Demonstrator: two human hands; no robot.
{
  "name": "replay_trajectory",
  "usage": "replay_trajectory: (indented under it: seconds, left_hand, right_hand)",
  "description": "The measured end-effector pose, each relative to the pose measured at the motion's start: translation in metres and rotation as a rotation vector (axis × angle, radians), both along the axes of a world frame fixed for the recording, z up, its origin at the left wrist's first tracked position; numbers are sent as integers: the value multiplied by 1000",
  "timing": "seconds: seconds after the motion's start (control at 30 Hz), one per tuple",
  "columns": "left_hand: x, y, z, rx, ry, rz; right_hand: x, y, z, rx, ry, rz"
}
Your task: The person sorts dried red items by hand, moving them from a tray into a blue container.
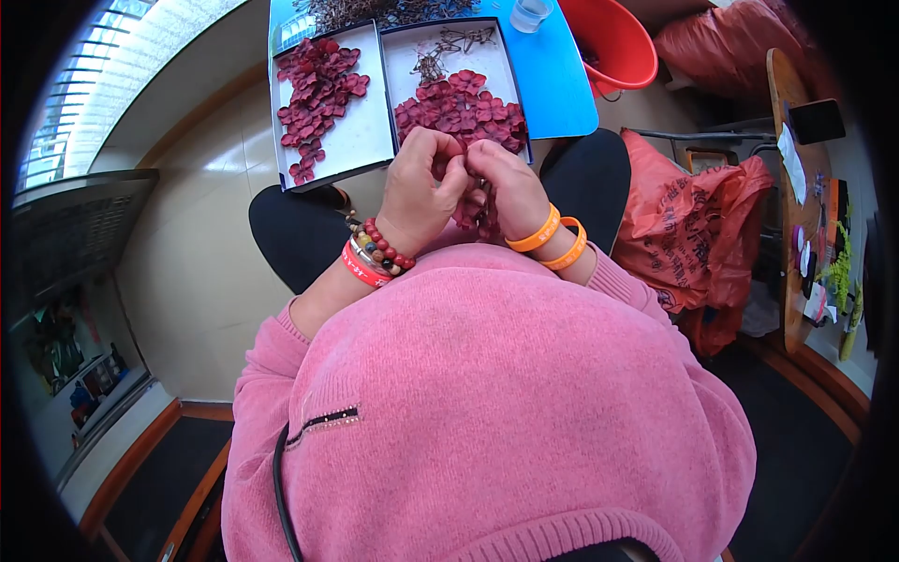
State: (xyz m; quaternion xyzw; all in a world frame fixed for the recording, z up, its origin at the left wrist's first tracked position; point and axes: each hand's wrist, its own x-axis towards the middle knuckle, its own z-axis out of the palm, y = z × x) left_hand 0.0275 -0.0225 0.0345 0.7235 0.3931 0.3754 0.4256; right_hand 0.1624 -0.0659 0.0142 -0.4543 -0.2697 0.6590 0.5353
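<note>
Red fabric petals (476, 208) sit pinched between both hands above the lap. The left hand (421, 187) curls shut on them, beaded bracelets (379, 251) at its wrist; the right hand (501, 183) grips them too, with orange bands (552, 239) on its wrist. Just beyond the hands lies a white tray (361, 140) in two compartments, each holding loose red petals (464, 108). Behind the tray is a blue table (557, 75); right of the tray, a red bucket (613, 42) and orange bags (688, 225).

an orange bucket (613, 42) sits at the top right, orange plastic bags (688, 229) at right, a clear cup (531, 13) on the blue table (562, 89).
</note>
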Motion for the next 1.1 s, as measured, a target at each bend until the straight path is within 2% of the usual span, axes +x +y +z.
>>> replay_trajectory:
  seconds: [0.07,0.13,0.2,0.4,0.6,0.7,1.1]
  left_hand:
    - [-1,1,-7,143,47,-9]
    - [-2,0,-9,233,70,-13]
    - [-2,-1,-8,274,68,-12]
    - [-9,-8,-3,-23,-36,-38]
    - [-9,-13,-6,-489,-402,-52]
    - [-11,-11,-3,-617,-472,-79]
    - [-17,-5,-9,-857,-488,-89]
  right_hand:
    - [2,0,0,-9,65,-4]
    - [1,0,22,-94,250,11]
    - [0,0,15,-83,188,14]
    - [2,-2,16,-104,156,21]
    - [2,-2,20,-86,64,14]
    - [2,-3,18,-75,34,7]
    - [-4,-6,19,44,-155,-23]
